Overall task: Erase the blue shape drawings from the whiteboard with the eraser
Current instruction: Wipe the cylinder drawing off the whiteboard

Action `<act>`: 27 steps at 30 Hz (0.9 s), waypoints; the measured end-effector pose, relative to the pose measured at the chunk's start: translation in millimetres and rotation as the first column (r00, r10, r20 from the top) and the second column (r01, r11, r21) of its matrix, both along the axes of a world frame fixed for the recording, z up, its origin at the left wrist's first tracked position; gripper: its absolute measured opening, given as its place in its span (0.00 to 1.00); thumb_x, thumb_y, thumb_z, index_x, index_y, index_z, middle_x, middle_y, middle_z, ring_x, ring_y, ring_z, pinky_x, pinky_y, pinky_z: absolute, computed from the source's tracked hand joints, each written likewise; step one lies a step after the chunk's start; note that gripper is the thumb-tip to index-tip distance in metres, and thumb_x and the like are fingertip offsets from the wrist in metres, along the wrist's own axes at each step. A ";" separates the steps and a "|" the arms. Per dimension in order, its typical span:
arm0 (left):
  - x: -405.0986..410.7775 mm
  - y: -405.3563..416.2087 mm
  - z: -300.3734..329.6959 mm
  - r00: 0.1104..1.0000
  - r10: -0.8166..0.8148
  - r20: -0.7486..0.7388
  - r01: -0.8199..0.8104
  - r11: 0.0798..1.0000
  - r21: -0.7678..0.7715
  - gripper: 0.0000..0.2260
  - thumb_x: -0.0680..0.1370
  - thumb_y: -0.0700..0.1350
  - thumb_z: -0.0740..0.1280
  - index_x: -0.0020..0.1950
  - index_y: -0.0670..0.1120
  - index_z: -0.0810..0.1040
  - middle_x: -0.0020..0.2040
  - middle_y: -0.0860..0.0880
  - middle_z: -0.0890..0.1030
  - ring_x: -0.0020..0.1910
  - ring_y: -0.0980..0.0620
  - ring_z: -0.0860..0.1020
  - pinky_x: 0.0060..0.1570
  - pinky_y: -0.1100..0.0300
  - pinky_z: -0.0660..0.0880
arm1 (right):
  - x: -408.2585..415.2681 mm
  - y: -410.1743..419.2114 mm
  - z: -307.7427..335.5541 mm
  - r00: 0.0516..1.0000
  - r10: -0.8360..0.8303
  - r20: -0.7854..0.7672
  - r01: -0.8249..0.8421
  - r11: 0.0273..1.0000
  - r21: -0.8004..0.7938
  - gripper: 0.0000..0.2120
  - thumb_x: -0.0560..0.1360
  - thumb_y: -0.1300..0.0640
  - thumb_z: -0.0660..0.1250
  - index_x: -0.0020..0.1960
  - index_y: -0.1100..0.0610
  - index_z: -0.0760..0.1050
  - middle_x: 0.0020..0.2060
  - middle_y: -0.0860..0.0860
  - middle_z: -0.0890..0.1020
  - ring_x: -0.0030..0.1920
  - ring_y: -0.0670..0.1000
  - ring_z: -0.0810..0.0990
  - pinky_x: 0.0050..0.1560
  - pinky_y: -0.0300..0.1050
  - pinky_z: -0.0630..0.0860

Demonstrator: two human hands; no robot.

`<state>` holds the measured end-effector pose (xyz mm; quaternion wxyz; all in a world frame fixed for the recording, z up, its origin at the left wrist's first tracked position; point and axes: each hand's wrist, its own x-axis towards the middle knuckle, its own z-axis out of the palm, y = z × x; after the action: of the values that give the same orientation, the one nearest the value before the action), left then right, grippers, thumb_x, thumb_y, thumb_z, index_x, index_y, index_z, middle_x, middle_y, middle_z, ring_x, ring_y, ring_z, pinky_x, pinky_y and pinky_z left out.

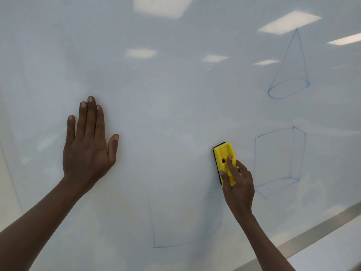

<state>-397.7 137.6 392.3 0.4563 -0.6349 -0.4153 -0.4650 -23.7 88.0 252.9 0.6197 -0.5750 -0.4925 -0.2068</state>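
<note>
A: How far along is the erasing looking on the wide glossy white whiteboard (175,94)?

B: Partway, I'd judge. The middle and left of the frame are showing no blue lines, only pale smears. At lower centre, the faint blue outline of a half-wiped box shape (185,231) is hanging on: its left side and bottom edge are showing, the top is gone.

A: And on the right?

B: Two drawings are sitting untouched there: the blue cone outline (289,75) at upper right, and the blue cube outline (279,161) below it, at middle right.

A: What are the hands doing?

B: The left hand (88,145) is lying flat and spread on the board at centre left, grasping nothing. The right hand (237,184) is gripping the yellow plastic block eraser with its dark pad (222,153) against the board, just left of the cube.

A: So what's remaining?

B: Probably the box remnant, then cube and cone.
</note>
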 end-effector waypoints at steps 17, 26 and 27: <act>-3.5 10.4 -4.3 0.999 -0.030 -0.015 0.031 0.999 0.027 0.32 0.88 0.55 0.51 0.86 0.40 0.44 0.87 0.43 0.44 0.86 0.44 0.46 0.84 0.46 0.42 | -2.6 -9.2 -23.6 0.999 0.043 0.004 -0.043 0.998 -0.048 0.26 0.73 0.58 0.75 0.69 0.50 0.75 0.64 0.56 0.78 0.53 0.60 0.80 0.49 0.54 0.80; -5.0 13.5 -4.3 0.999 -0.043 -0.009 0.043 0.999 0.032 0.33 0.87 0.55 0.51 0.86 0.40 0.44 0.87 0.44 0.44 0.86 0.44 0.47 0.84 0.46 0.42 | 4.3 -14.6 -33.9 0.983 0.097 -0.153 -0.111 0.990 -0.086 0.26 0.73 0.61 0.75 0.69 0.53 0.75 0.62 0.59 0.79 0.58 0.61 0.80 0.55 0.58 0.79; -5.2 13.5 -4.7 0.999 -0.042 -0.008 0.042 0.999 0.031 0.33 0.87 0.55 0.51 0.86 0.40 0.44 0.87 0.44 0.44 0.86 0.44 0.47 0.84 0.46 0.42 | 5.8 -13.6 -21.1 0.985 0.088 -0.146 -0.101 0.991 -0.083 0.26 0.73 0.61 0.75 0.69 0.53 0.75 0.63 0.59 0.79 0.59 0.61 0.80 0.55 0.58 0.78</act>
<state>-403.0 151.1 387.6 0.4577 -0.6381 -0.3929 -0.4785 -18.0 74.4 231.8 0.6358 -0.5916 -0.4826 -0.1133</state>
